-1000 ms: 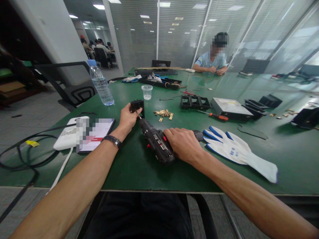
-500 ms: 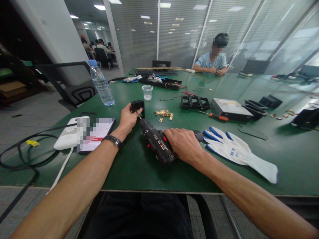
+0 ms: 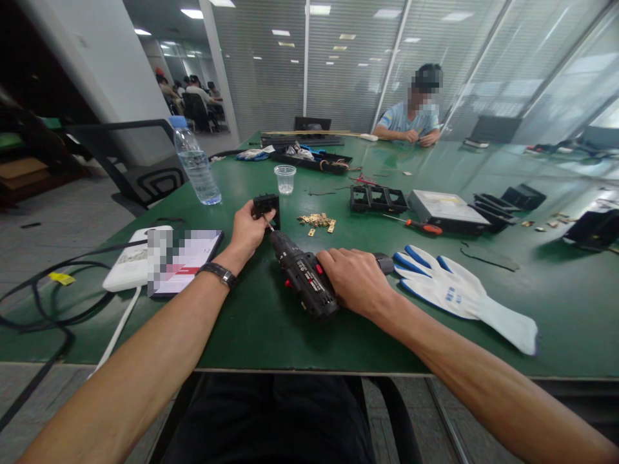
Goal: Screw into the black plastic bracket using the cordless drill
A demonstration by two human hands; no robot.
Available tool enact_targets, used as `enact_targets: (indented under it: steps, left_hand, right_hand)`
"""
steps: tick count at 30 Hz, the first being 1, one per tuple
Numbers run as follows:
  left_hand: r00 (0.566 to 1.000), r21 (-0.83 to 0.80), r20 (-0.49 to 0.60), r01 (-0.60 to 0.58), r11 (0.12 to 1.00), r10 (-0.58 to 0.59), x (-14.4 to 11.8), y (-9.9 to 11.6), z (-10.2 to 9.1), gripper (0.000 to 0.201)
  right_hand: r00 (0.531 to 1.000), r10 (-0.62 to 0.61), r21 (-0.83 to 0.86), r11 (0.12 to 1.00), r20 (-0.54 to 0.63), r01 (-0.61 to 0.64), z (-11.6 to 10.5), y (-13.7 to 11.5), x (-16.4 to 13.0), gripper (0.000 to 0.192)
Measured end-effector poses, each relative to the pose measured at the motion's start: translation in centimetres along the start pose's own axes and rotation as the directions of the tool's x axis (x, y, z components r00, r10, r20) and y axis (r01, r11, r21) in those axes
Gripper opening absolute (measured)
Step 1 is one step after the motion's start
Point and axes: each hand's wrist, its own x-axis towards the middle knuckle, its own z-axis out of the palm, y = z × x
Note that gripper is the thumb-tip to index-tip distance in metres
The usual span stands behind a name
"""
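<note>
Gripping a small black part (image 3: 266,205) upright on the green table (image 3: 251,322), the left hand (image 3: 247,231) steadies it; at its four o'clock the right hand (image 3: 356,279) grasps a black drill (image 3: 300,274) (bit touching the part), a white glove (image 3: 459,295) at three o'clock.

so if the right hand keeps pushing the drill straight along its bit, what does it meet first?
The right hand grips the drill, bit aimed up-left. First in line is the small black part held by the left hand; the tip looks at or against it, though depth is unclear.
</note>
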Motion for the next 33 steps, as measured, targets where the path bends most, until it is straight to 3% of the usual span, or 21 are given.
enact_targets:
  steps: [33]
  left_hand:
    - [1.0,0.018,-0.008,0.005,1.0,-0.005,-0.16,0.38,0.01,0.037]
  right_hand:
    - [1.0,-0.005,0.006,1.0,-0.023,0.005,0.13,0.01,0.04,0.012]
